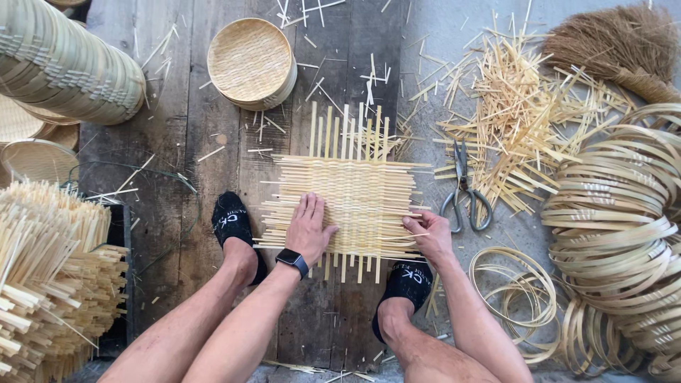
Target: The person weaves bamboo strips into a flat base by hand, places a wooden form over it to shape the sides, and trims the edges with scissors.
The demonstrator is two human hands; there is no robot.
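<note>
Two hands [369, 230] on woven mat [355, 191] | long strips run left-right

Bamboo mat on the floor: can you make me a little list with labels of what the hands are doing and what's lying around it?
mat: half-woven bamboo mat flat on wooden boards
left hand: left hand pressed flat on the mat
right hand: right hand pinching a thin strip at the mat's right edge
scissors: scissors lying right of the mat
offcuts: loose bamboo strips beyond the scissors
hoops: stacked bamboo hoops at far right
basket: round woven trays above the mat
</note>
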